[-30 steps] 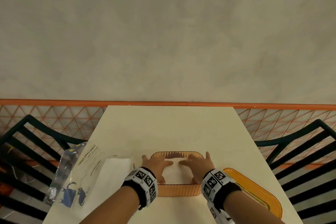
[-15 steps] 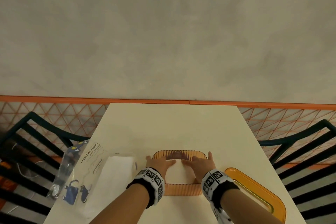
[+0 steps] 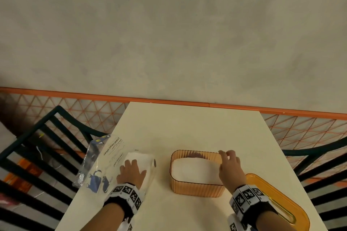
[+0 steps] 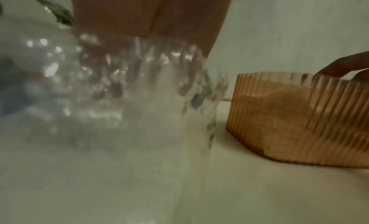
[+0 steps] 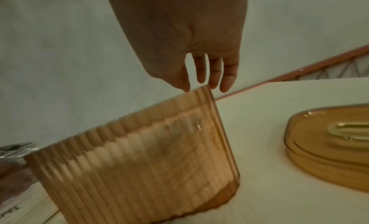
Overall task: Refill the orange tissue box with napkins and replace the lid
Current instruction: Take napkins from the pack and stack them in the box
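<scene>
While the cream table (image 3: 187, 127) carries everything, the orange tissue box (image 3: 197, 186), filled with white napkins (image 3: 195, 169), sits between both hands. Just outside the right hand (image 3: 230, 169), whose relaxed, straight fingers (image 5: 227, 79) hover at the box's far corner, lies the lid (image 3: 281, 199). Flat and spread, the left hand (image 3: 131, 173) presses the plastic napkin pack (image 3: 112, 157).

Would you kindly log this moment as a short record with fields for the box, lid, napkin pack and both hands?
box: ribbed translucent orange tissue box, open, white napkins inside
lid: orange plastic lid with slot, flat on the cream table, right of the box
pack: clear plastic napkin pack, left of the box
left hand: lies flat on the pack
right hand: fingers loose over the box's right rim
stage: lid not yet replaced
</scene>
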`<state>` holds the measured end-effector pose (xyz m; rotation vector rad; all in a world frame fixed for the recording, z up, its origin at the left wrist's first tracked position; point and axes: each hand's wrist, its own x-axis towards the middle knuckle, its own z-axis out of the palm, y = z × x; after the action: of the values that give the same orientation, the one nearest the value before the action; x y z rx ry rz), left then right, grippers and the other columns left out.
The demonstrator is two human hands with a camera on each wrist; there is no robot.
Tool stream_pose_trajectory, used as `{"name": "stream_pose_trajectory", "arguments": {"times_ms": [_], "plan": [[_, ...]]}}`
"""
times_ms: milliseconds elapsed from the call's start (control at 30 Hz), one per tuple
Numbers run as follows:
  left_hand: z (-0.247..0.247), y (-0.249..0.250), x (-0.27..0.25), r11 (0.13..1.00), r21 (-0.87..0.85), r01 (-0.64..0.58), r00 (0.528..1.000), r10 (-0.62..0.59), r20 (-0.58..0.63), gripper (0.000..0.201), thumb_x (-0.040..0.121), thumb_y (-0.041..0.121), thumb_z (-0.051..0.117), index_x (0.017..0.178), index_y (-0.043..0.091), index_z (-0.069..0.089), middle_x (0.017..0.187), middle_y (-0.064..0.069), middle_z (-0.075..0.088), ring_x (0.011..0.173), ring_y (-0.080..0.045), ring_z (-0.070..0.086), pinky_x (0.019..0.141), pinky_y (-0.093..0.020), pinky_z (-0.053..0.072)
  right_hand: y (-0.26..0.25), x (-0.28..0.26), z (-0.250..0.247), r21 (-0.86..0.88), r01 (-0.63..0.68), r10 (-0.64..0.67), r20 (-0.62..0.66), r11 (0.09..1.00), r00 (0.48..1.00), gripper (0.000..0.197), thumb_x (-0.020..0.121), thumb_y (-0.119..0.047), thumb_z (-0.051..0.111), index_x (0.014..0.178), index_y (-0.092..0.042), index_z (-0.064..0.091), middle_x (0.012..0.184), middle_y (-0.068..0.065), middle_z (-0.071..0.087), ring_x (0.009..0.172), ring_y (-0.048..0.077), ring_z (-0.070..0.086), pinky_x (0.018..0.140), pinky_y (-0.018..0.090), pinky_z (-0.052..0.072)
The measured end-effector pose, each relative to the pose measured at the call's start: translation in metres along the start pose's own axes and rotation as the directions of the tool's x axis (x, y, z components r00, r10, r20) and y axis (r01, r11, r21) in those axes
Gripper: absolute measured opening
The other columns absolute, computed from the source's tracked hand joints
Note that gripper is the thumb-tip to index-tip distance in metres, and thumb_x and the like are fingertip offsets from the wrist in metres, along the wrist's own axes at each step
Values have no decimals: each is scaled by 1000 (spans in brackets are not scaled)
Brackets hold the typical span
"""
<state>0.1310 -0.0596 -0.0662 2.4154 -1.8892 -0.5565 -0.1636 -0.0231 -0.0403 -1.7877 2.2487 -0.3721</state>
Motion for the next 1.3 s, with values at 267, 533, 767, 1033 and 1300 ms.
{"name": "stream_pose_trajectory", "arguments": {"times_ms": [267,533,767,1033,1300], "plan": [[17,5,-1,983,178,45,999,-41,-25,54,88,49,48,131,20,33,137,-1,31,129,-21,32,95,-39,44,3,0,13,74,-167,153,159,983,975,66,92,4,35,148,-11,4,138,18,33,108,34,58,88,36,51],[9,5,3,996,2,90,996,-90,-23,34,97,28,31,128,17,38,135,-4,35,125,-22,35,95,-40,42,5,2,19,57,-156,146,158,986,977,68,92,2,37,148,-10,0,141,17,36,113,32,57,91,38,52],[13,10,-1,988,144,64,998,-64,-3,42,93,11,47,132,15,32,140,-8,30,129,-22,35,101,-35,45,2,0,15,37,-153,144,182,988,973,69,94,-1,39,148,-10,-2,144,17,33,118,32,54,96,38,49],[-18,-6,2,998,-34,53,997,-54,-50,42,99,9,27,141,4,29,148,-14,35,135,-27,38,112,-33,32,2,-1,12,49,-148,135,199,988,971,66,96,-5,38,148,-11,-1,143,16,34,118,32,55,96,39,50],[-105,-2,-21,962,-229,-149,963,89,-254,35,97,10,40,130,0,43,118,-22,61,108,-34,60,92,-39,47,-18,4,-21,89,-75,73,26,993,997,59,98,-30,38,145,-7,13,138,16,35,124,32,42,99,38,42]]}}
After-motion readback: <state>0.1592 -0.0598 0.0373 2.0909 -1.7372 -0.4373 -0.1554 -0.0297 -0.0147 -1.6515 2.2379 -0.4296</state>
